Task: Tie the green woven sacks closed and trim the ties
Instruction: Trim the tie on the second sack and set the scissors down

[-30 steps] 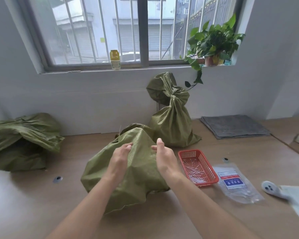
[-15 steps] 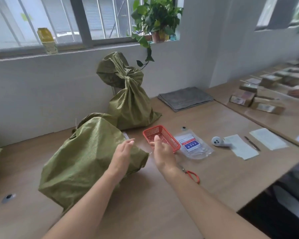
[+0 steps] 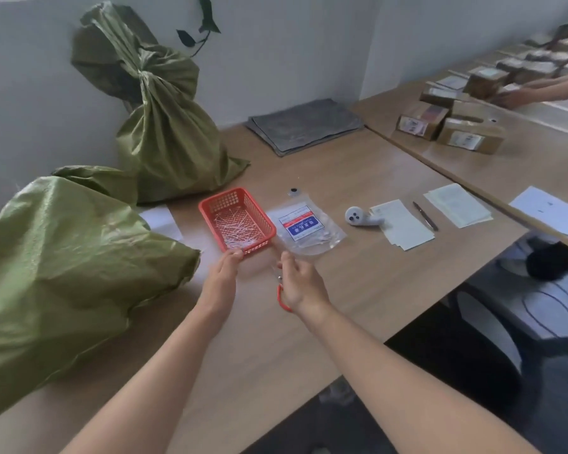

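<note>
A slumped green woven sack [image 3: 66,257] lies on the wooden table [image 3: 358,283] at the left, its mouth loose. Behind it a second green sack [image 3: 164,136] stands against the wall, its neck cinched. A red mesh basket [image 3: 236,221] holds several white ties. My left hand [image 3: 222,276] reaches forward with straight fingers, its fingertips at the basket's near rim. My right hand [image 3: 300,283] hovers over red-handled scissors [image 3: 281,296] that lie on the table, fingers relaxed; whether it touches them is unclear.
A clear plastic bag [image 3: 305,229] with a blue label lies right of the basket. Further right are a white device [image 3: 361,217], paper sheets [image 3: 404,224] and a pen [image 3: 425,216]. A folded grey cloth [image 3: 304,126] lies near the wall. Another person's hand [image 3: 518,95] handles cardboard parcels [image 3: 453,126] on the adjoining table.
Both hands have left the near sack and moved right toward the basket and scissors. The view has swung right and down, so the window is out of frame.
</note>
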